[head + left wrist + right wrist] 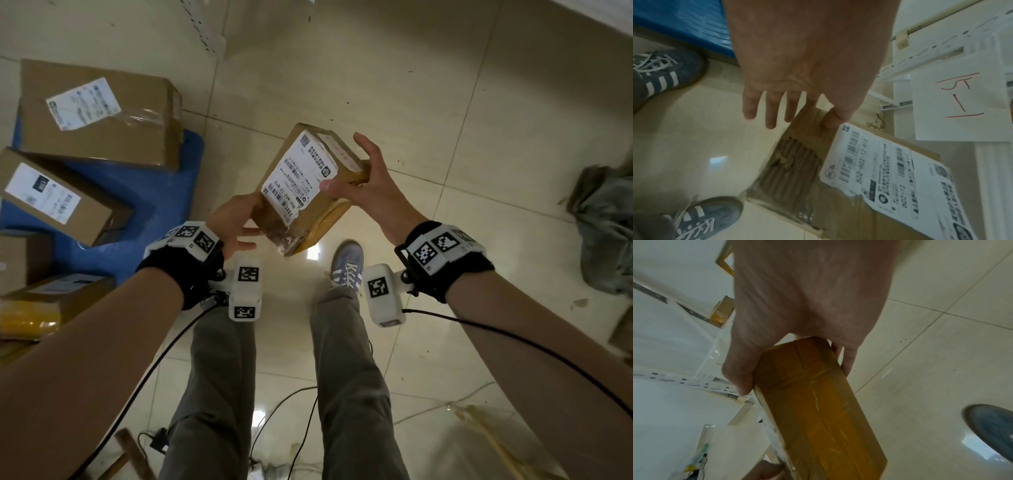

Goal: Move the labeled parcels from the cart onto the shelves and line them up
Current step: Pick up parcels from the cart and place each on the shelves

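While the labelled parcel (301,178) hangs over the floor (445,102), clear of the blue cart (144,192), its long axis runs away from the person, the right hand (370,192) clamping the far end, the left hand (233,222) spread at the near corner, apparently only steadying.

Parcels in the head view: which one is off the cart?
The labeled parcel held between left hand and right hand above the floor; the other parcels lie on the blue cart.

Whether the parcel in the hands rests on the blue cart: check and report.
No, the parcel is held above the floor between the left hand and right hand, apart from the blue cart.
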The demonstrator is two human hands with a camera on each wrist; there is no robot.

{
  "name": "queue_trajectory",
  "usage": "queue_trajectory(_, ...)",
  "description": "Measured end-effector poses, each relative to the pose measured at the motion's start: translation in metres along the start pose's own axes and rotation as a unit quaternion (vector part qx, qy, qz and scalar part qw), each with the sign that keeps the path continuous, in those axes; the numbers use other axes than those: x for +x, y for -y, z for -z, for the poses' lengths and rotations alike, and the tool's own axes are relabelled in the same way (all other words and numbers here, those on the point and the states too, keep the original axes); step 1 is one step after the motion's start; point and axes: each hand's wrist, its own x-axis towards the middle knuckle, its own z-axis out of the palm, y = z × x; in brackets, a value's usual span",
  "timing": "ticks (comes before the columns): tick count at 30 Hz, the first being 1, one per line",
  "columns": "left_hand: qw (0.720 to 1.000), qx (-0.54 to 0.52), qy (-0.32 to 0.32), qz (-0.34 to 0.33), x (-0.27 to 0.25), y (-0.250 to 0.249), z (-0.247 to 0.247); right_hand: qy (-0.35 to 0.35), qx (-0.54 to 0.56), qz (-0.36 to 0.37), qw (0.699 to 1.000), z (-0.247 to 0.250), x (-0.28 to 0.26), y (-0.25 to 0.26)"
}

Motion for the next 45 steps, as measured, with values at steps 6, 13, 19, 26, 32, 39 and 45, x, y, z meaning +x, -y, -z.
queue_trajectory(6,0.986,0.038,0.029,-0.162,-0.004,-0.015,-0.001,0.045,-0.065,0.084,0.993,0.001,-0.003,0.002)
queue_trajectory(13,0.973,0.064,0.114,-0.190,-0.005,-0.021,0.006,0.077,-0.143,0.129,0.978,0.006,0.000,0.009)
queue_trajectory(19,0.956,0.123,0.114,-0.241,0.000,-0.016,0.006,0.121,-0.208,0.164,0.957,0.000,0.001,0.013)
queue_trajectory(26,0.915,0.202,0.052,-0.345,0.005,-0.002,0.011,0.172,-0.265,0.176,0.932,-0.004,0.004,0.017)
queue_trajectory(32,0.907,0.199,-0.022,-0.370,0.001,-0.008,0.007,0.120,-0.131,0.096,0.979,0.002,0.005,0.019)
queue_trajectory(39,0.948,0.049,-0.066,-0.308,-0.003,-0.019,-0.015,0.076,-0.002,-0.016,0.997,0.006,0.010,0.010)
queue_trajectory(45,0.975,-0.028,0.026,-0.220,-0.008,-0.025,-0.028,0.074,0.076,-0.045,0.993,0.012,0.008,-0.005)
